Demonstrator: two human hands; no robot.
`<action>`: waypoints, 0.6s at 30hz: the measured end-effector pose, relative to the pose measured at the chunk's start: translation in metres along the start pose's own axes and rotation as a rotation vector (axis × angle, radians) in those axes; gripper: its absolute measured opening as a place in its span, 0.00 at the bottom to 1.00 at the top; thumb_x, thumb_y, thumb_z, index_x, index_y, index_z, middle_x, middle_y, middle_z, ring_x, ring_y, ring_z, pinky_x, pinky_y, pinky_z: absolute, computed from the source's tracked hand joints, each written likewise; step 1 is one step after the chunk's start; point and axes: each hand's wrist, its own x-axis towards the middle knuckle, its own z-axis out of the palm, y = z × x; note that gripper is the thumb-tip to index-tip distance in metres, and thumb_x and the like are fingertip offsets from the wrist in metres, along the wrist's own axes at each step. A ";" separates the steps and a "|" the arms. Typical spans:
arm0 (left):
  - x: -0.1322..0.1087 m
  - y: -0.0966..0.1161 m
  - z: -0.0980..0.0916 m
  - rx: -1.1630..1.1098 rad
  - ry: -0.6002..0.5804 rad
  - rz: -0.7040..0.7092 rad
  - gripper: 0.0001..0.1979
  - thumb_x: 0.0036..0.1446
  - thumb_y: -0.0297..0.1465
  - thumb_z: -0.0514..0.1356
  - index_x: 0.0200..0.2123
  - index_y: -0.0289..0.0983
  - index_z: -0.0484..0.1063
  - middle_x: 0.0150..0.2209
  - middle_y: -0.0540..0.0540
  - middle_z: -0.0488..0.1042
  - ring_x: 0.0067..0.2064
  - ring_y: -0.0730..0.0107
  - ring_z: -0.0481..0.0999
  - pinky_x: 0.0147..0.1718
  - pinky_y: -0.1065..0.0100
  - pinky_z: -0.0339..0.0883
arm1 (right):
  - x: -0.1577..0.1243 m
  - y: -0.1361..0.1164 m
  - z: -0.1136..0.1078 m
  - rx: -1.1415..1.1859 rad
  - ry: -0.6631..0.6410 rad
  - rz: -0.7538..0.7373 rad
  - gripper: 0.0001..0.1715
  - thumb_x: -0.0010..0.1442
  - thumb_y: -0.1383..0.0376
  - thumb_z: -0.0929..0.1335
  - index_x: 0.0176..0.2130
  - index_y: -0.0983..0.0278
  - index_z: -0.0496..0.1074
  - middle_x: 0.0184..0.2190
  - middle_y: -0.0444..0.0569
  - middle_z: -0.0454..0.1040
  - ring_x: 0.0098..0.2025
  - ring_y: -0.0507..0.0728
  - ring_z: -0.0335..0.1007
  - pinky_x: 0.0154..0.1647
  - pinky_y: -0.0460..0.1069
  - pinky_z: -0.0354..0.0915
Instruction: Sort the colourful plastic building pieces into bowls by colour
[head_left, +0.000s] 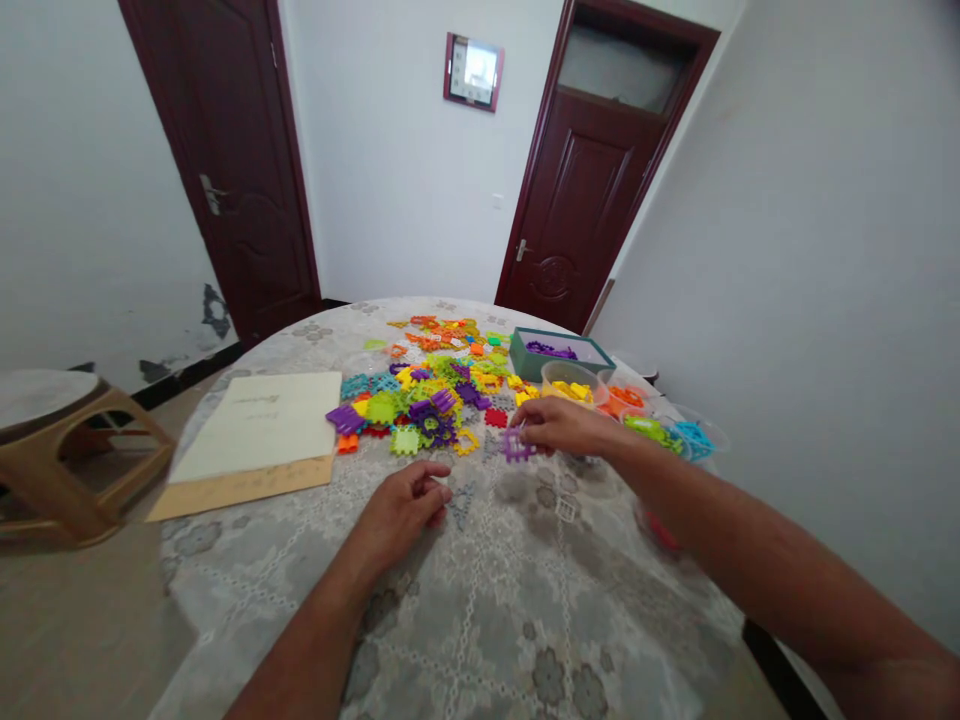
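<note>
A purple square frame piece (517, 446) hangs just above the table, pinched between the fingers of my right hand (559, 424). My left hand (409, 508) rests on the tablecloth in front of the pile, its fingers loosely curled and apart, with nothing visible in them. Beyond both hands lies a pile of colourful plastic pieces, with green gears (384, 407), a dark purple gear (433, 425) and a yellow piece (466, 442) at its near side. A red piece (496, 417) lies left of my right hand.
Right of the pile stand a green box (526, 362) with purple pieces and clear tubs of yellow (571, 390), orange (624, 400), green (652, 430) and blue pieces (691, 440). Papers (259, 420) lie at the left. A stool (82, 460) stands beyond the table's left edge.
</note>
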 end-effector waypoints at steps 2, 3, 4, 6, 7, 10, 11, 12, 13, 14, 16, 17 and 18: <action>0.000 -0.001 -0.001 -0.003 0.033 -0.009 0.17 0.58 0.39 0.61 0.47 0.36 0.74 0.25 0.52 0.74 0.28 0.66 0.73 0.32 0.65 0.65 | 0.022 0.012 -0.036 -0.025 0.198 0.092 0.08 0.57 0.70 0.72 0.39 0.64 0.79 0.22 0.43 0.74 0.22 0.51 0.69 0.22 0.44 0.64; 0.000 -0.001 -0.001 -0.004 0.047 -0.014 0.17 0.58 0.40 0.61 0.47 0.36 0.74 0.25 0.51 0.74 0.28 0.66 0.74 0.33 0.65 0.66 | 0.034 0.019 -0.054 -0.044 0.317 0.146 0.07 0.56 0.70 0.73 0.38 0.65 0.79 0.21 0.43 0.74 0.22 0.51 0.69 0.22 0.44 0.65; 0.000 -0.001 -0.001 -0.003 0.062 -0.019 0.17 0.58 0.40 0.61 0.47 0.36 0.74 0.26 0.51 0.74 0.28 0.66 0.74 0.33 0.65 0.66 | 0.046 0.025 -0.071 -0.064 0.449 0.198 0.07 0.54 0.71 0.73 0.37 0.66 0.80 0.20 0.43 0.73 0.21 0.51 0.69 0.23 0.44 0.65; 0.000 0.001 -0.001 -0.002 0.092 -0.032 0.17 0.58 0.40 0.60 0.46 0.36 0.74 0.26 0.51 0.75 0.28 0.65 0.75 0.33 0.64 0.66 | 0.066 0.036 -0.102 -0.090 0.642 0.246 0.10 0.55 0.70 0.73 0.40 0.68 0.79 0.21 0.44 0.74 0.22 0.51 0.69 0.24 0.44 0.66; 0.000 0.002 -0.001 -0.001 0.107 -0.038 0.17 0.58 0.41 0.60 0.46 0.36 0.74 0.26 0.51 0.75 0.29 0.65 0.75 0.33 0.64 0.67 | 0.074 0.041 -0.115 -0.098 0.721 0.257 0.13 0.56 0.70 0.73 0.43 0.68 0.79 0.23 0.46 0.76 0.23 0.51 0.69 0.25 0.45 0.67; -0.001 0.006 -0.002 0.013 0.151 -0.045 0.16 0.58 0.40 0.59 0.44 0.36 0.75 0.27 0.50 0.76 0.29 0.65 0.75 0.32 0.65 0.67 | 0.091 0.054 -0.142 -0.129 0.894 0.267 0.19 0.59 0.67 0.71 0.50 0.70 0.76 0.34 0.54 0.80 0.29 0.54 0.74 0.31 0.48 0.70; -0.001 0.007 -0.002 0.019 0.167 -0.044 0.15 0.59 0.40 0.59 0.44 0.37 0.75 0.27 0.50 0.76 0.29 0.66 0.75 0.32 0.65 0.67 | 0.095 0.057 -0.145 -0.145 0.935 0.264 0.20 0.60 0.67 0.70 0.52 0.69 0.75 0.38 0.57 0.80 0.33 0.56 0.75 0.35 0.49 0.71; -0.001 0.007 -0.002 0.024 0.180 -0.043 0.14 0.59 0.39 0.59 0.43 0.37 0.75 0.27 0.49 0.77 0.29 0.66 0.76 0.32 0.65 0.66 | 0.099 0.059 -0.144 -0.163 0.965 0.256 0.21 0.61 0.68 0.68 0.53 0.69 0.75 0.43 0.59 0.80 0.38 0.57 0.76 0.38 0.51 0.72; -0.001 0.007 -0.002 0.026 0.190 -0.042 0.14 0.59 0.39 0.59 0.43 0.37 0.76 0.28 0.49 0.77 0.29 0.66 0.76 0.32 0.65 0.67 | 0.104 0.060 -0.139 -0.180 0.985 0.242 0.22 0.61 0.68 0.67 0.54 0.69 0.74 0.47 0.61 0.79 0.43 0.59 0.76 0.42 0.52 0.72; -0.001 0.006 -0.001 0.029 0.198 -0.043 0.13 0.59 0.38 0.59 0.42 0.38 0.76 0.28 0.49 0.77 0.30 0.66 0.76 0.32 0.65 0.67 | 0.109 0.059 -0.130 -0.191 0.996 0.227 0.23 0.61 0.68 0.66 0.55 0.68 0.75 0.50 0.61 0.78 0.47 0.60 0.76 0.46 0.53 0.72; -0.002 0.005 0.000 0.036 0.216 -0.042 0.12 0.60 0.38 0.59 0.42 0.38 0.76 0.29 0.49 0.78 0.31 0.65 0.77 0.33 0.65 0.68 | 0.121 0.054 -0.101 -0.251 0.933 0.151 0.23 0.61 0.68 0.66 0.54 0.68 0.76 0.52 0.60 0.78 0.50 0.61 0.75 0.51 0.55 0.70; -0.002 0.004 0.001 0.043 0.234 -0.038 0.11 0.60 0.38 0.59 0.42 0.38 0.76 0.30 0.48 0.78 0.32 0.65 0.78 0.33 0.65 0.68 | 0.127 0.049 -0.081 -0.292 0.862 0.093 0.22 0.61 0.68 0.66 0.53 0.67 0.77 0.51 0.59 0.79 0.49 0.61 0.75 0.52 0.55 0.70; -0.003 0.003 0.002 0.051 0.264 -0.034 0.11 0.60 0.37 0.59 0.42 0.38 0.76 0.31 0.48 0.79 0.33 0.64 0.78 0.35 0.64 0.69 | 0.132 0.042 -0.060 -0.328 0.779 0.028 0.20 0.62 0.67 0.66 0.53 0.66 0.78 0.50 0.57 0.79 0.48 0.61 0.76 0.53 0.55 0.70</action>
